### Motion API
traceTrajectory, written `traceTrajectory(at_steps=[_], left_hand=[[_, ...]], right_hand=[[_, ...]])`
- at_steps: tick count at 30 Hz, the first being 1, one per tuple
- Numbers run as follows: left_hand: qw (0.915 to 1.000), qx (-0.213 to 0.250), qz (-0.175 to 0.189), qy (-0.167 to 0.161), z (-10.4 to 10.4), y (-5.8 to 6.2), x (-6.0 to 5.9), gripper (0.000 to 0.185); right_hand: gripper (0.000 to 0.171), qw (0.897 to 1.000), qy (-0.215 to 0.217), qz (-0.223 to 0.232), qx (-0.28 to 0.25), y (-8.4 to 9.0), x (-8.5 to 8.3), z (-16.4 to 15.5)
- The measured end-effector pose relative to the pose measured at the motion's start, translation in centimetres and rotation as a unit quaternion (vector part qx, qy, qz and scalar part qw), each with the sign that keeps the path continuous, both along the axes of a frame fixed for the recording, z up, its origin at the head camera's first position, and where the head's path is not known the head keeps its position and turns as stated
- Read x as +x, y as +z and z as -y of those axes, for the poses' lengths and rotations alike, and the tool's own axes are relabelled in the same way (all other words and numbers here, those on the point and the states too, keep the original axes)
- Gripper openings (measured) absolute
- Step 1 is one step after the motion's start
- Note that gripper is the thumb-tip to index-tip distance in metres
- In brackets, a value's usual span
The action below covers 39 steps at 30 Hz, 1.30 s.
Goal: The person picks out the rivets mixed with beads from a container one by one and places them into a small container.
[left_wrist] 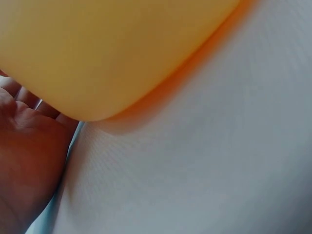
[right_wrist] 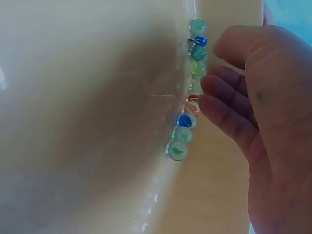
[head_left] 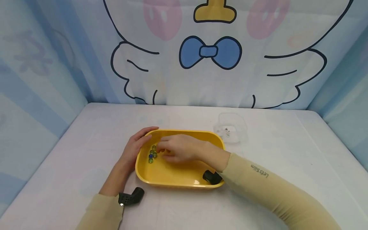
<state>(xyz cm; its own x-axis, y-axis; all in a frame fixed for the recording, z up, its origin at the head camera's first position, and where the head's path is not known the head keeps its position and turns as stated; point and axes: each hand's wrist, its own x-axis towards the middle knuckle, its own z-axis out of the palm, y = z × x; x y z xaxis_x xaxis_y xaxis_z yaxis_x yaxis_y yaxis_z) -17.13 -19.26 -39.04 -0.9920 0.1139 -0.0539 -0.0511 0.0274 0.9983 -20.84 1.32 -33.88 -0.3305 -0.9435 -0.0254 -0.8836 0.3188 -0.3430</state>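
A yellow plastic tray (head_left: 178, 179) lies on the table. Its left end is held by my left hand (head_left: 135, 147), the thumb by the rim and the other fingers along the outside. In the left wrist view the palm (left_wrist: 29, 141) is beside the tray's outer wall (left_wrist: 112, 58). My right hand (head_left: 181, 148) is inside the tray, fingers loosely bent toward a row of glass marbles (head_left: 150, 156). In the right wrist view, several clear marbles with green, blue and orange swirls (right_wrist: 183, 135) line the tray's edge. The fingertips (right_wrist: 207, 103) are right by the orange ones, with no marble seen in their grasp.
A clear plastic container (head_left: 230, 127) stands behind the tray's right corner, with a small printed mark. The white table (head_left: 287, 153) ends at a cartoon-printed curtain (head_left: 210, 83). Black wrist mounts (head_left: 132, 196) sit at both wrists; the right one overlaps the tray's corner.
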Motion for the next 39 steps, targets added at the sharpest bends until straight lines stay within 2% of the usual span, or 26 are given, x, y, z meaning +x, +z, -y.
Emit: traceTrajectory(at_steps=[8, 14, 22, 31, 39], left_hand=[[0.9999, -0.012, -0.006, 0.001, -0.1, 0.1, 0.0, 0.04], [0.9998, -0.014, -0.01, -0.001, 0.0, -0.1, 0.0, 0.04], [0.9995, -0.019, -0.026, -0.006, 0.0, -0.1, 0.0, 0.04], [0.9996, -0.008, -0.025, -0.011, 0.0, 0.0, 0.0, 0.04], [0.9996, -0.007, -0.023, -0.013, -0.1, -0.1, 0.0, 0.04]], right_hand=[[0.026, 0.999, 0.018, 0.042, -0.025, -0.6, -0.3, 0.1], [0.025, 0.997, 0.025, 0.062, -0.023, -1.1, -0.4, 0.3], [0.031, 0.999, 0.03, 0.043, -0.004, -1.2, -0.4, 0.4], [0.036, 0.999, 0.04, 0.019, 0.018, -1.3, -0.5, 0.5], [0.033, 0.998, 0.035, 0.007, 0.042, -1.3, -0.5, 0.5]])
